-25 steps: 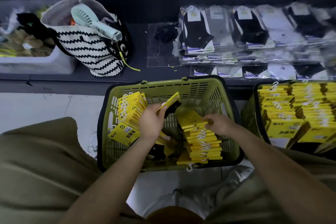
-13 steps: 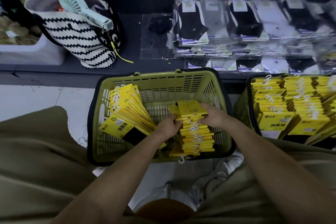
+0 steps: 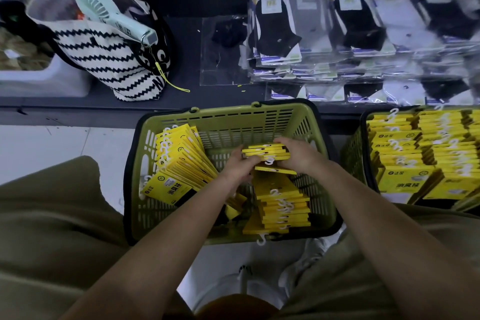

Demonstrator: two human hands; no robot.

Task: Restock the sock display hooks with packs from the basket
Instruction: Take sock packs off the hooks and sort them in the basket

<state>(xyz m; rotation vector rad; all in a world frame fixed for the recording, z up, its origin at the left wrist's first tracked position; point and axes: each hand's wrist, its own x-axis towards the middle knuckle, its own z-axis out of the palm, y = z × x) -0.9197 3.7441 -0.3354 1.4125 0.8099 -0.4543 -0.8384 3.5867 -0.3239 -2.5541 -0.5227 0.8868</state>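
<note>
A green basket [image 3: 259,118] stands on the floor between my knees. It holds yellow sock packs with white hooks: a leaning row [image 3: 179,163] at its left and a flat stack [image 3: 283,208] at its right. Above that stack, both hands hold a small bundle of yellow packs [image 3: 267,153]. My left hand [image 3: 237,167] grips the bundle's left end, and my right hand [image 3: 298,156] grips its right end.
A second basket [image 3: 363,153] full of yellow packs stands at the right. On the dark low shelf behind lie clear-wrapped sock packs [image 3: 350,41], a zigzag-striped bag [image 3: 104,52] with a handheld fan [image 3: 114,15], and a white bin [image 3: 39,80] at the left.
My left hand dropped from holding a single pack up and joined the right hand at the stack. Together they have lifted a small bundle of packs off the stack's top.
</note>
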